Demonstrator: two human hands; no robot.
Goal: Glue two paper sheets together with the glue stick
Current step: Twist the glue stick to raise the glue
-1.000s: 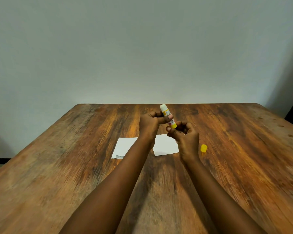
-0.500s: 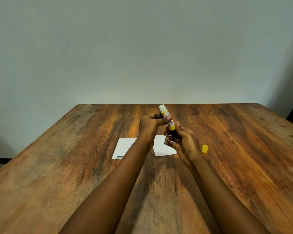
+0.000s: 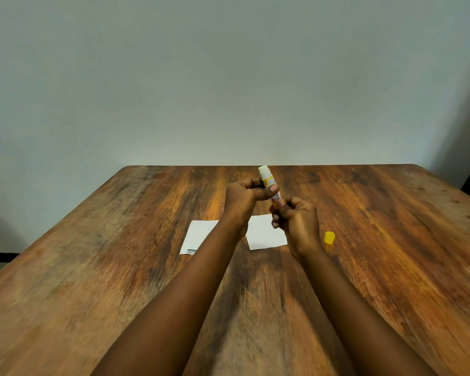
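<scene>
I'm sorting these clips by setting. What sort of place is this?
Probably a plain indoor room set up for a small craft: a bare wooden table against an undecorated wall, with only paper and a glue stick.

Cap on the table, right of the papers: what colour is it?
Yellow. The cap shows clearly in the head view, standing alone on the wooden table.

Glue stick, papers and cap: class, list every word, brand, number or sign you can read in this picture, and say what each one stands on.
Glue stick label: yellow and white with small print, too small and blurred to read.
Left paper sheet: a dark mark at its near corner, not legible as text.
Right paper sheet: blank.
Yellow cap: no marking visible.
No text can be read.
</scene>
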